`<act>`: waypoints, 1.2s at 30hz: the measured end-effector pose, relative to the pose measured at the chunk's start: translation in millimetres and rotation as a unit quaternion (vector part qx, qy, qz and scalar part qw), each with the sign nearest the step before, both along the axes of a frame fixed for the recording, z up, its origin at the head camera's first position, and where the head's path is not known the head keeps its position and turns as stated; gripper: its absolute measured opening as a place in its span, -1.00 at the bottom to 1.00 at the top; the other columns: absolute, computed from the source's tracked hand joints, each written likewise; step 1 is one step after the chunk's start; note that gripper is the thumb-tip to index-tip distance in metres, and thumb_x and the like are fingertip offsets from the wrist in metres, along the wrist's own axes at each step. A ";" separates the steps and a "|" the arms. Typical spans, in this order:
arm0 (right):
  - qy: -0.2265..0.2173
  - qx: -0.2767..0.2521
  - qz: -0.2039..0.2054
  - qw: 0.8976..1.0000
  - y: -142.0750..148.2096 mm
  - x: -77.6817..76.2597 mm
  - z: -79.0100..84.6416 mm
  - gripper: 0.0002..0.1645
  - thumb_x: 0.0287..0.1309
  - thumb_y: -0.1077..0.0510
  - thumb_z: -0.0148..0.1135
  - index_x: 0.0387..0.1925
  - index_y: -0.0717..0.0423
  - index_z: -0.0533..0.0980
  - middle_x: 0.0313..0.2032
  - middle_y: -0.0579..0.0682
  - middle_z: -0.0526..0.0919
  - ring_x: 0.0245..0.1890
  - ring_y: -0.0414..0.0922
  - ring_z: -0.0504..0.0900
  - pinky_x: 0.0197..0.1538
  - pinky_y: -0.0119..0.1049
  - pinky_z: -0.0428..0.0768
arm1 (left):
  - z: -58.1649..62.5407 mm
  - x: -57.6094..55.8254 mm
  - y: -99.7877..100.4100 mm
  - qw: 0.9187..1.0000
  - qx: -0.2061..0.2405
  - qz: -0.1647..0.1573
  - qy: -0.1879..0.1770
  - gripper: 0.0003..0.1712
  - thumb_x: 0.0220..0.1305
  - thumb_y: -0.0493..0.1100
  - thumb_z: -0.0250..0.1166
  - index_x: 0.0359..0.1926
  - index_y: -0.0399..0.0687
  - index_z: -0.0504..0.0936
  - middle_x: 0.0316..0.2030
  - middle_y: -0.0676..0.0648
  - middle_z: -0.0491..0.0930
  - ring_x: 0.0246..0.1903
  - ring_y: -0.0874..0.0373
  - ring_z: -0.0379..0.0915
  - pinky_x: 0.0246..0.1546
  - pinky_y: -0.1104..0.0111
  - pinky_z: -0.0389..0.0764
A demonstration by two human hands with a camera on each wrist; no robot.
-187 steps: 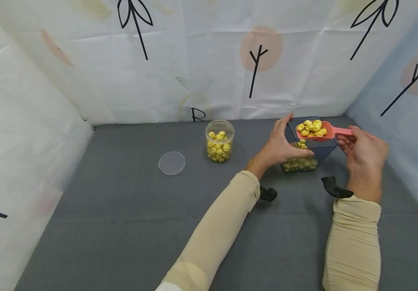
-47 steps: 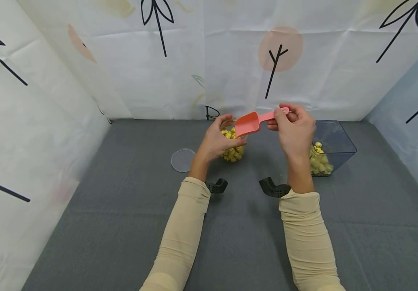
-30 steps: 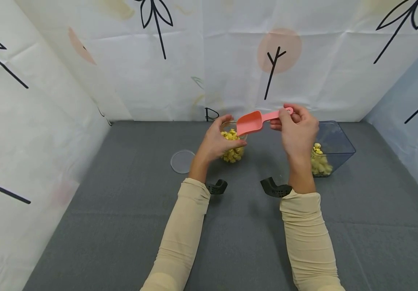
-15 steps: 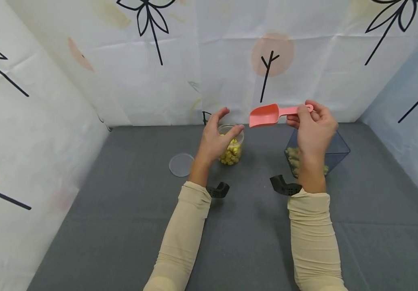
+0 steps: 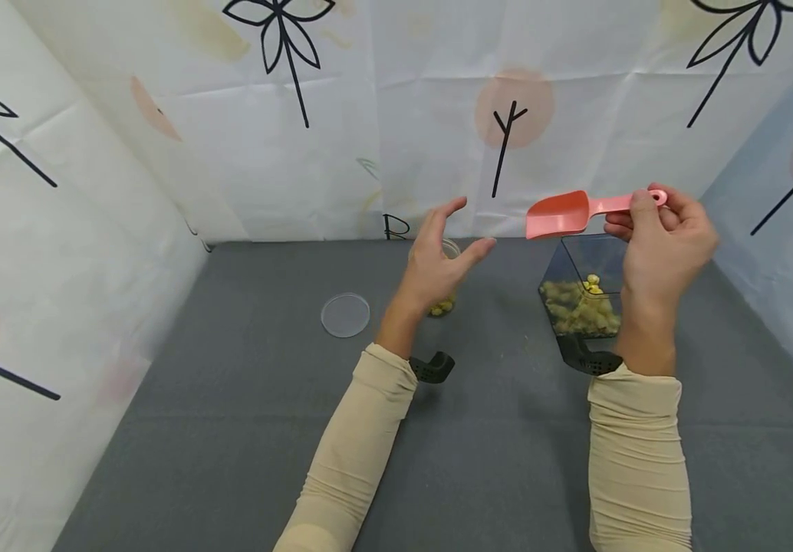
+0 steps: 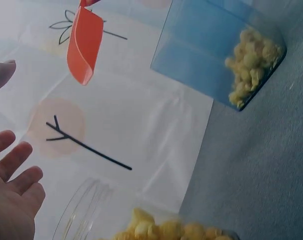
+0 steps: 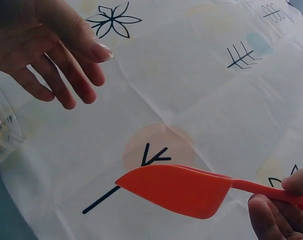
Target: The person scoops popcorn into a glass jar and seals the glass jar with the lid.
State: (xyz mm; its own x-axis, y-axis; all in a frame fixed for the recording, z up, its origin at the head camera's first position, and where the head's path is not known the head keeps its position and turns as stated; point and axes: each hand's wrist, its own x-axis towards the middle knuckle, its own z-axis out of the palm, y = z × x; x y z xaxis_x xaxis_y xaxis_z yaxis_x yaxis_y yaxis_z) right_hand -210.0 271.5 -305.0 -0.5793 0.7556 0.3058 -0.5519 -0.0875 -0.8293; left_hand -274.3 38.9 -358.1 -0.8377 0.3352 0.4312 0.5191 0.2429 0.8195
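My right hand [image 5: 669,245] pinches the handle of a pink scoop [image 5: 558,215], which is raised in front of the back wall with its bowl showing no popcorn. Below it stands a clear bluish square bin [image 5: 579,264], part filled with yellow popcorn [image 5: 579,310] and partly covered by my right hand and wrist. My left hand [image 5: 434,261] is in the air with thumb and fingers spread, holding nothing. Behind it, mostly hidden in the head view, is a round clear jar [image 5: 452,249]; the left wrist view shows popcorn [image 6: 171,231] inside it.
A clear round lid [image 5: 345,315] lies flat on the grey tabletop [image 5: 245,414], left of the jar. White patterned cloth walls [image 5: 431,115] enclose the back and sides. A black wrist mount [image 5: 434,368] juts from each forearm.
Earlier, the scoop carried popcorn over the bin, then tipped at the jar's mouth. Since then my left hand has released the jar, and the scoop has moved right, above the bin.
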 end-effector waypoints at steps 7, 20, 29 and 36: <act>-0.003 0.018 -0.030 0.999 18.6 10.8 3.3 -0.85 0.17 0.35 0.38 -0.19 0.26 0.67 -0.43 0.08 0.76 -0.66 -0.17 0.69 -0.45 -0.45 0.67 | 0.3 7.9 19.2 0.999 -0.011 -0.044 -0.008 -0.10 0.30 0.14 0.40 0.55 0.24 0.19 0.48 0.12 0.22 0.50 0.24 0.11 0.49 0.13 0.28; -0.049 0.073 -0.053 0.995 41.8 24.2 2.3 -0.85 0.21 0.31 0.35 -0.18 0.17 0.73 -0.44 -0.04 0.74 -0.67 -0.26 0.66 -0.45 -0.53 0.64 | -5.0 12.4 60.1 0.991 -0.058 -0.107 -0.062 0.01 0.23 0.23 0.44 0.57 0.39 0.08 0.49 0.23 0.12 0.52 0.32 0.07 0.50 0.15 0.29; -0.180 0.193 -0.086 0.961 49.5 25.4 -7.5 -0.68 0.33 0.17 0.27 0.07 0.09 0.69 -0.41 -0.33 0.68 -0.63 -0.44 0.62 -0.36 -0.64 0.61 | -16.4 10.5 89.6 0.987 -0.074 -0.118 -0.082 0.15 0.14 0.23 0.52 0.59 0.43 0.00 0.52 0.20 0.07 0.53 0.30 0.05 0.46 0.14 0.35; -0.298 0.291 -0.071 0.907 57.2 23.6 -20.5 -0.57 0.40 -0.02 0.19 0.20 -0.01 0.64 -0.42 -0.53 0.52 -0.52 -0.59 0.57 -0.33 -0.74 0.52 | -27.1 8.2 109.9 0.985 -0.090 -0.123 -0.086 0.20 0.09 0.23 0.54 0.60 0.45 -0.03 0.56 0.20 0.03 0.54 0.22 0.07 0.42 0.12 0.42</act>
